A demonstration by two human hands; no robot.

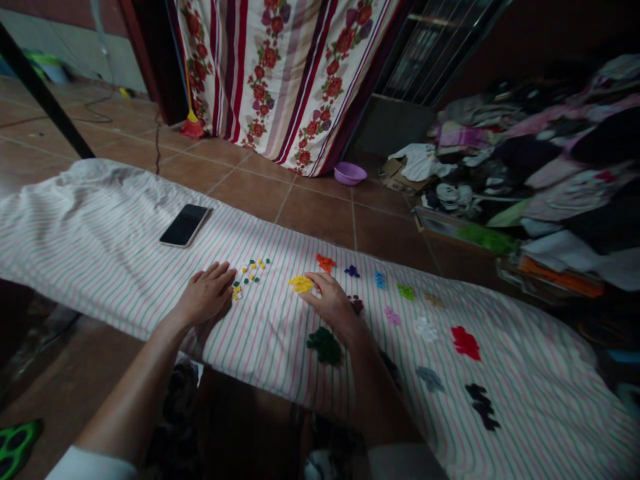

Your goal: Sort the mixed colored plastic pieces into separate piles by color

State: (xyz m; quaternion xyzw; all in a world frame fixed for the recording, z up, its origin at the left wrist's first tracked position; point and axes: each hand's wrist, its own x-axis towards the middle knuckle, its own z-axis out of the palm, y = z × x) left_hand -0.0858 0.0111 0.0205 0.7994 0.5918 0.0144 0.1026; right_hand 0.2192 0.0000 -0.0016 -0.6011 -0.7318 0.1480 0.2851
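My left hand [207, 293] lies palm down on the striped cloth, its fingers stretched out. Just beyond its fingertips are several scattered small yellow and green pieces [253, 267]. At a pile of small yellow pieces [301, 285] is my right hand [330, 300], thumb and forefinger apart at the pile's right edge. Nearer to me, beside my right wrist, lies a dark green pile [324, 345]. An orange pile [325, 262] sits beyond the yellow one. A dark maroon pile [356, 305] is partly hidden by my right hand.
More colour-sorted piles lie to the right, among them red [465, 342], black [482, 407], grey [430, 379] and white [427, 329]. A phone [185, 225] rests on the cloth at left. Beyond the cloth are a purple basin [350, 173], a floral curtain [280, 80] and heaped clothes [540, 147].
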